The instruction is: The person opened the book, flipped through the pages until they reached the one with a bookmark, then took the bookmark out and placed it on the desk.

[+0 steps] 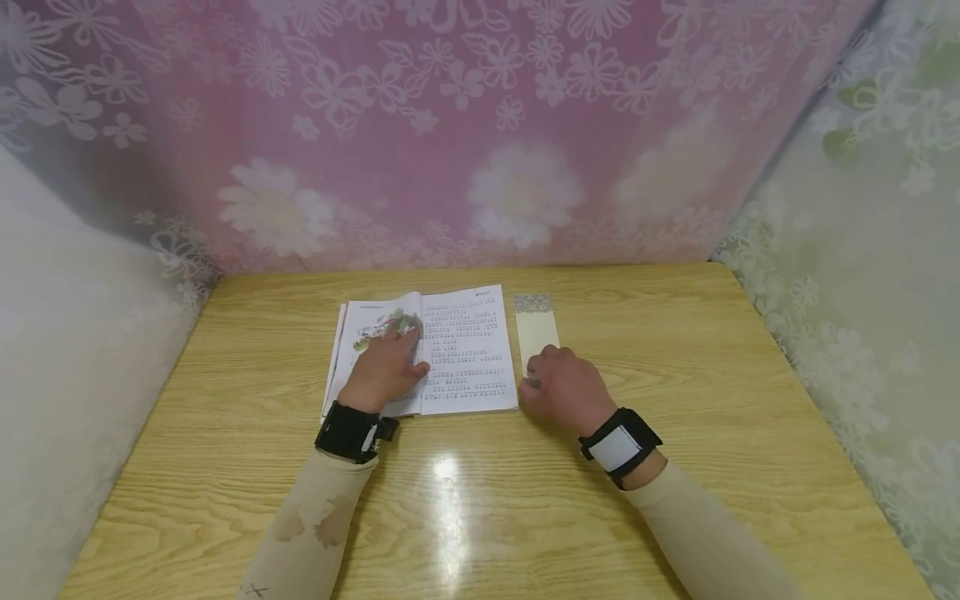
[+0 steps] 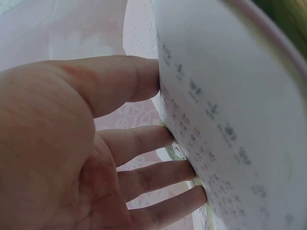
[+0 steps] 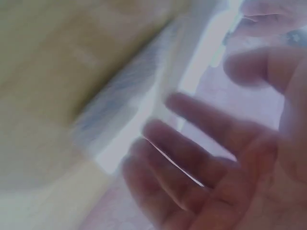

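Observation:
An open book [image 1: 467, 350] lies on the table, with a colour picture on its left page and lines of print on the right. My left hand [image 1: 382, 368] presses on the left page near the fold, fingers spread and nearly straight, fingertips at the printed page [image 2: 240, 96] in the left wrist view. Just right of the book lies a pale yellow bookmark [image 1: 536, 327] with a grey speckled end. Over its near end is my right hand [image 1: 572, 388], covering part of it. Blurred in the right wrist view, its fingers are loosely bent beside the bookmark [image 3: 127, 91], thumb apart from them.
The wood-grain table [image 1: 675, 358] carries the book and bookmark. A pink flowered cloth [image 1: 420, 150] hangs behind its far edge, and pale flowered cloths [image 1: 885, 275] stand along the sides. Both wrists wear black straps [image 1: 621, 446].

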Motion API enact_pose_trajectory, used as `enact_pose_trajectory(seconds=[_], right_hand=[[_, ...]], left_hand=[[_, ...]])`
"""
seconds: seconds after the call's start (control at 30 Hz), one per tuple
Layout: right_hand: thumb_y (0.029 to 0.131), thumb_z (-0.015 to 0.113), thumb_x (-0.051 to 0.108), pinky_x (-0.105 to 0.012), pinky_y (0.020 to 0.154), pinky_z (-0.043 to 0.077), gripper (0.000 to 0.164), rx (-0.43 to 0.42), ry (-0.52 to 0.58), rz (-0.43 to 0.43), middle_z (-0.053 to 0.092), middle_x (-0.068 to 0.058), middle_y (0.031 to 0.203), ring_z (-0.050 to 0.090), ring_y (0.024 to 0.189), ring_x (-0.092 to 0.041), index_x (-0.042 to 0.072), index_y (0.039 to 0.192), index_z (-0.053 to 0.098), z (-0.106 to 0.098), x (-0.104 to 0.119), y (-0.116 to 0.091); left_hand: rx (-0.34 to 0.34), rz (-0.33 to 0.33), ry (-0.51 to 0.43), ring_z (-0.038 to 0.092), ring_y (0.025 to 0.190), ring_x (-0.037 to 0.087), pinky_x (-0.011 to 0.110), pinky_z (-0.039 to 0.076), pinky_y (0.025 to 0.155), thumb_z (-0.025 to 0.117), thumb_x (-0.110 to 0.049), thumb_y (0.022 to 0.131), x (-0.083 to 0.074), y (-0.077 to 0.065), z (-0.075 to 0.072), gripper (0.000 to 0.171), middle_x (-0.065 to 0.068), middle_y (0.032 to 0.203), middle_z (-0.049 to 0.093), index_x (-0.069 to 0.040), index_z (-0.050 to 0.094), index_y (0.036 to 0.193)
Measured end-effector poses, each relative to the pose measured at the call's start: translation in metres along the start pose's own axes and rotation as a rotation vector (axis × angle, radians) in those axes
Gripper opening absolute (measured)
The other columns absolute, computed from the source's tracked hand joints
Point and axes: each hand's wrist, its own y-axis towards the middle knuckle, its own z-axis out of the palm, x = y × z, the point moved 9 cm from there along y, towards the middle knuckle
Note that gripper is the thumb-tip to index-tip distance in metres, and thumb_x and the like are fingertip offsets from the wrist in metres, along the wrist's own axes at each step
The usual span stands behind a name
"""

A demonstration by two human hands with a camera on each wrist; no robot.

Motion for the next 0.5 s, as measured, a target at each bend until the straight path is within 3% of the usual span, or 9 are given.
enact_pose_trajectory(seconds=[0.17, 0.33, 0.5], right_hand=[[0.083, 0.061, 0.024, -0.030, 0.057, 0.050, 0.020, -0.002, 0.049, -0.040, 0.064, -0.004, 0.090, 0.058, 0.078, -0.020, 0.009, 0.093, 0.069, 0.001, 0.027, 0.016], [0.083, 0.060, 0.020, -0.027, 0.059, 0.050, 0.013, 0.019, 0.109, -0.115, 0.064, 0.002, 0.092, 0.058, 0.082, -0.016, 0.016, 0.087, 0.072, 0.013, 0.052, 0.019], [0.082, 0.060, 0.020, -0.026, 0.057, 0.048, 0.012, 0.023, 0.104, -0.113, 0.062, 0.006, 0.086, 0.056, 0.080, -0.014, 0.022, 0.078, 0.072, 0.021, 0.058, 0.021]], left_hand=[[0.006, -0.015, -0.001, 0.042, 0.124, 0.049, 0.055, 0.041, 0.095, 0.061, -0.035, 0.090, 0.003, 0.002, 0.005, 0.067, 0.024, 0.143, 0.040, -0.008, 0.036, 0.146], [0.016, -0.023, 0.006, 0.043, 0.122, 0.050, 0.055, 0.042, 0.093, 0.060, -0.036, 0.090, 0.003, 0.004, 0.009, 0.067, 0.023, 0.144, 0.039, -0.010, 0.035, 0.147], [-0.005, -0.041, 0.020, 0.044, 0.121, 0.050, 0.055, 0.044, 0.092, 0.061, -0.036, 0.090, 0.005, 0.004, 0.005, 0.067, 0.022, 0.145, 0.039, -0.011, 0.036, 0.147]])
